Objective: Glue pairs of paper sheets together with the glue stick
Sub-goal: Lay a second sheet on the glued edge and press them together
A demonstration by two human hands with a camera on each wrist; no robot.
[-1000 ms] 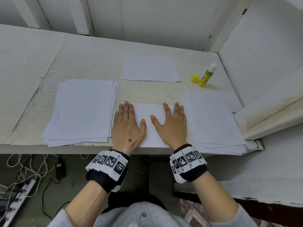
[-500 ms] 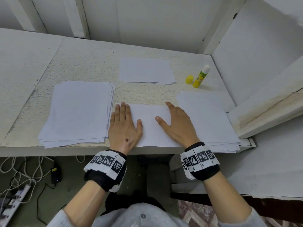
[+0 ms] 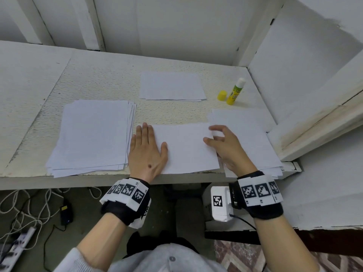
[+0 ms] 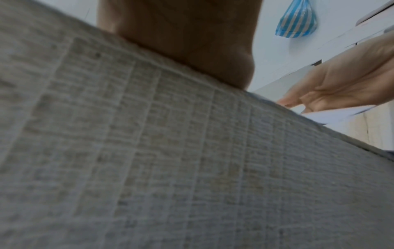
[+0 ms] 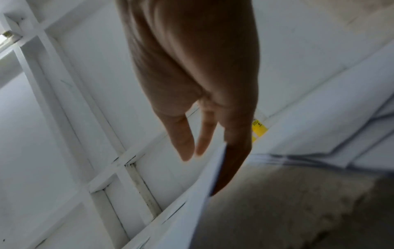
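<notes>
Head view: right hand (image 3: 225,148) has slid rightward to the sheet (image 3: 186,152) edge.

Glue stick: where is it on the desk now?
Head view: the glue stick sits far right, beside its yellow cap, beyond the right paper stack.

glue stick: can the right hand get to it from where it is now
Probably yes. The glue stick sits uncapped at the back right, beyond the right hand, and only the flat right-hand paper stack lies between them, so nothing tall seems to block the way.
</notes>
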